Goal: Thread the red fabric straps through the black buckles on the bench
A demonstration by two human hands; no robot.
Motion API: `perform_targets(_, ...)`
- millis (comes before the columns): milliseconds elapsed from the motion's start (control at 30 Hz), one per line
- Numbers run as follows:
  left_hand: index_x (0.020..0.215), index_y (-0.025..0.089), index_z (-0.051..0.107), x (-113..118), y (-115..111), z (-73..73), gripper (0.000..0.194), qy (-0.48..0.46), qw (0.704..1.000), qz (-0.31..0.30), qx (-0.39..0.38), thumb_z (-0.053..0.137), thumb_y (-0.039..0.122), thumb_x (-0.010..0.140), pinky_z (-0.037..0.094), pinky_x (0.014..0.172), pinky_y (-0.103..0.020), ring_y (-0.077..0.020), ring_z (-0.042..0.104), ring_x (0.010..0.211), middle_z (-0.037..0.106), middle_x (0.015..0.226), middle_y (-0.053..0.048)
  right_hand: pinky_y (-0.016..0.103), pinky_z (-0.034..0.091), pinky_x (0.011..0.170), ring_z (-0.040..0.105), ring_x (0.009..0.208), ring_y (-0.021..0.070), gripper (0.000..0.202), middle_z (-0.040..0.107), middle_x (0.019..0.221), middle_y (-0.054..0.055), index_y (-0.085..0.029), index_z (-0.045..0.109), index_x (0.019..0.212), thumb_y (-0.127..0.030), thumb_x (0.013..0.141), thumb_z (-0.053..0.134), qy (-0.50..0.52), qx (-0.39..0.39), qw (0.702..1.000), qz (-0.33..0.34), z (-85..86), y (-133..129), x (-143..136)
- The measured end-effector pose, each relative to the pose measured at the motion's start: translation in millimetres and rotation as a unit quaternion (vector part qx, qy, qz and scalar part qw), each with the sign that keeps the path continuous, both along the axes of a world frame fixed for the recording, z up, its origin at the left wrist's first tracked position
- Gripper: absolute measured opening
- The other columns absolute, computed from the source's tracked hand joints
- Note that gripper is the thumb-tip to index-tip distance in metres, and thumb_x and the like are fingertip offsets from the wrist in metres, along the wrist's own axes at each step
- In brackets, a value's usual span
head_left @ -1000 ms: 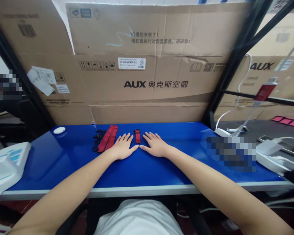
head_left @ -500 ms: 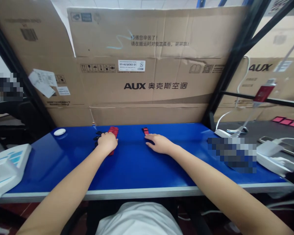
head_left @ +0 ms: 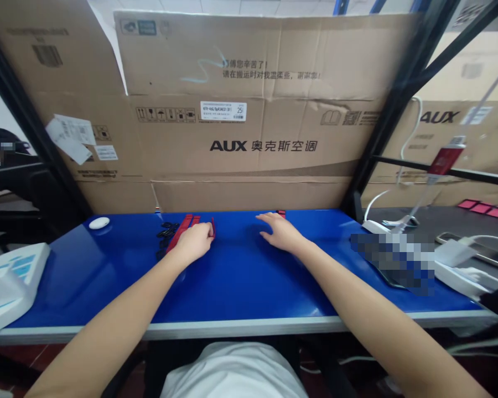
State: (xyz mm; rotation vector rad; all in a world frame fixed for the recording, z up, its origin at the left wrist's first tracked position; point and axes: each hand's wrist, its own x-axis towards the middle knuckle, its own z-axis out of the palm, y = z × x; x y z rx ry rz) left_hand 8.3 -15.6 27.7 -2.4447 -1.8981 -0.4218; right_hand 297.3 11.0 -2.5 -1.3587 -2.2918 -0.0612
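My left hand [head_left: 194, 242] is closed on a red strap [head_left: 213, 228], whose end sticks up past the fingers. Beneath and beside that hand lie several more red straps [head_left: 185, 224] in a bundle, with a heap of black buckles [head_left: 166, 235] at their left. My right hand [head_left: 280, 231] hovers low over the blue table, fingers apart and palm down, with nothing seen in it. Just behind it, partly covered by the hand, lies a red strap with a black buckle [head_left: 281, 213].
The blue table [head_left: 240, 287] ends at a cardboard wall [head_left: 249, 166]. On the left are a white round object [head_left: 99, 223] and a white device [head_left: 16, 287]. Power strips and cables [head_left: 460, 276] lie at right. A person sits beyond the left frame post.
My left hand has shifted right, a red strap now showing in its fingers. My right hand has moved right and away from me; the buckled strap near it now lies farther right.
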Motion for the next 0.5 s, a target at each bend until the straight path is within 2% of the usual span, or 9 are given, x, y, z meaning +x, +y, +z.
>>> perform_targets(133,0.097,0.024,0.063,31,-23,-6.6,0.021,0.037,0.992,-0.079,0.087,0.043,0.021,0.089,0.045,0.081,-0.033,-0.0235,0.06,0.098,0.064,0.103,-0.007,0.042,0.03,0.11,0.035,0.135,0.027,0.069,0.04,0.147,0.013,-0.016,0.036,0.145,-0.029,0.082,0.059,0.002,0.066,0.991,0.114,3.5,-23,-42)
perform_targets(233,0.098,0.023,0.064,45,-32,-9.1,0.025,0.066,0.984,-0.134,0.095,0.039,0.025,0.093,0.044,0.086,-0.033,-0.0228,0.057,0.101,0.063,0.103,-0.008,0.043,0.034,0.104,0.046,0.122,0.0271,0.043,0.057,0.128,0.014,-0.017,0.056,0.129,-0.023,0.087,0.052,-0.048,0.065,0.984,0.16,4.5,-27,-54)
perform_targets(300,0.098,0.024,0.065,45,-29,-6.4,0.026,0.051,0.986,-0.131,0.09,0.041,0.033,0.094,0.044,0.088,-0.032,-0.0226,0.057,0.101,0.064,0.102,-0.007,0.042,0.036,0.098,0.054,0.108,0.0269,0.031,0.066,0.106,0.014,-0.017,0.068,0.112,-0.02,0.09,0.045,-0.093,0.045,0.982,0.157,5.4,-24,-51)
perform_targets(367,0.099,0.023,0.066,32,-15,0.4,0.029,0.017,0.991,-0.081,0.102,0.044,0.041,0.093,0.045,0.087,-0.032,-0.0235,0.058,0.101,0.065,0.104,-0.007,0.041,0.038,0.095,0.056,0.102,0.027,0.032,0.068,0.098,0.014,-0.017,0.072,0.105,-0.019,0.09,0.044,-0.124,0.019,0.983,0.132,6.4,-21,-41)
perform_targets(433,0.096,0.022,0.067,5,6,9.4,0.031,-0.007,0.992,0.009,0.124,0.044,0.042,0.092,0.046,0.083,-0.034,-0.0254,0.06,0.1,0.066,0.103,-0.009,0.04,0.038,0.095,0.056,0.105,0.0273,0.036,0.068,0.109,0.013,-0.019,0.071,0.111,-0.016,0.087,0.044,-0.132,-0.009,0.986,0.101,7.0,-19,-28)
perform_targets(500,0.09,0.02,0.069,-32,31,16.7,0.03,-0.022,0.986,0.117,0.12,0.047,0.04,0.09,0.047,0.082,-0.035,-0.0274,0.062,0.097,0.068,0.099,-0.011,0.038,0.037,0.097,0.054,0.112,0.0276,0.043,0.065,0.121,0.011,-0.019,0.069,0.117,-0.011,0.082,0.045,-0.123,-0.033,0.989,0.076,7.0,-18,-19)
